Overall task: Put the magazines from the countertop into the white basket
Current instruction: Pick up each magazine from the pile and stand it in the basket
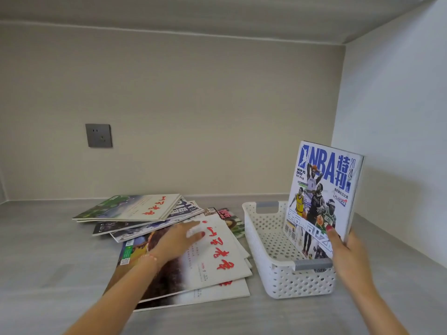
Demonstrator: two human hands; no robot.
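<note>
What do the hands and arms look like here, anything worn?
Both forearms are bare, no sleeves in view. The left hand has a thin pink-red bracelet at the wrist and red nail polish. The right hand also shows red nail polish. No gloves or watch visible.

Single head-worn wide-angle view, looking forward and down from close above the pale grey wood-grain countertop (48, 274). It faces the beige back wall (193, 105); the edges show lens curvature.
</note>
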